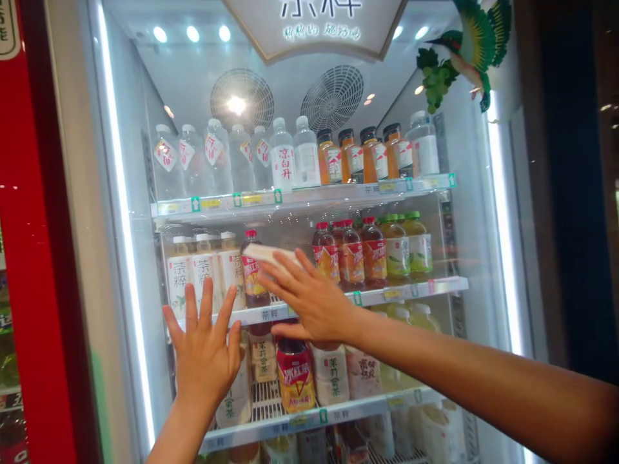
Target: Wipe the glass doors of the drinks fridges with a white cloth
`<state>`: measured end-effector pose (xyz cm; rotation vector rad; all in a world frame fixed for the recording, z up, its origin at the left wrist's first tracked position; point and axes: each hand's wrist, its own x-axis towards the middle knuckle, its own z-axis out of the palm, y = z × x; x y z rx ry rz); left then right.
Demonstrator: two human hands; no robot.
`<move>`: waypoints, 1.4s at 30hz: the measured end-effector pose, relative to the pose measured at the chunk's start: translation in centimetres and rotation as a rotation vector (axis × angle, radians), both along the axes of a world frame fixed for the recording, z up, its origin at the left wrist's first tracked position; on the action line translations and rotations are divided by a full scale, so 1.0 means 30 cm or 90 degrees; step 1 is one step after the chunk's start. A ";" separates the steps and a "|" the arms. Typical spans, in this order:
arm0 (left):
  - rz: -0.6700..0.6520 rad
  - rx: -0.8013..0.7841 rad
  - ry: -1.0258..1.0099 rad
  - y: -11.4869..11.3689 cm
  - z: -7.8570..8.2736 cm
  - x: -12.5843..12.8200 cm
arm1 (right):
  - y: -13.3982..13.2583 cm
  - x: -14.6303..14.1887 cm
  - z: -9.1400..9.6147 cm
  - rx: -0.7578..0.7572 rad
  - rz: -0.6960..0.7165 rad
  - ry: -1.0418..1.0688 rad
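A drinks fridge with a glass door (290,258) stands in front of me. My left hand (206,351) is raised at lower left with its fingers spread, apparently flat on the glass, holding nothing. My right hand (309,299) reaches in from the right across the middle of the door. Under its fingers is a white folded cloth (273,253), seemingly pressed to the glass; the hand hides part of it. Behind the glass, near the cloth, stands a red-capped bottle of tea (254,277).
Behind the glass, the top shelf (309,196) holds clear and amber bottles. The shelves below carry white-labelled, red-labelled and green-capped bottles. Bright light strips (128,258) run up both sides. A bird ornament (467,58) hangs at upper right. A red panel (33,225) borders the left.
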<state>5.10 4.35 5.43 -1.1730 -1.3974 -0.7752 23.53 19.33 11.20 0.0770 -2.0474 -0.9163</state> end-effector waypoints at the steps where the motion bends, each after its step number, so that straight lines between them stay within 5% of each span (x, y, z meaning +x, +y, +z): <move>1: -0.003 0.000 0.005 -0.001 0.011 0.002 | 0.002 -0.003 0.025 -0.025 -0.011 0.042; 3: -0.008 0.000 0.015 -0.006 0.034 0.008 | 0.003 -0.004 0.050 -0.049 -0.034 0.088; 8: -0.029 -0.004 0.044 -0.023 0.103 0.028 | 0.038 0.047 0.059 0.074 -0.010 -0.088; 13: -0.051 0.020 0.080 0.004 0.191 0.077 | 0.105 0.129 0.175 -0.027 -0.047 0.103; 19: -0.087 0.033 0.103 0.114 0.247 0.192 | 0.155 0.219 0.161 0.022 -0.064 -0.001; 23: -0.116 0.023 0.130 0.188 0.277 0.288 | 0.224 0.290 0.200 -0.072 -0.098 0.203; 29: -0.171 0.013 0.160 0.279 0.294 0.425 | 0.313 0.446 0.114 -0.026 -0.118 0.069; 34: -0.180 0.006 0.172 0.349 0.278 0.504 | 0.414 0.580 0.102 -0.130 -0.137 0.267; 39: -0.191 -0.005 0.188 0.416 0.266 0.562 | 0.458 0.662 0.015 -0.156 -0.149 0.228; 42: -0.200 -0.009 0.205 0.453 0.263 0.597 | 0.495 0.699 0.040 -0.181 -0.160 0.290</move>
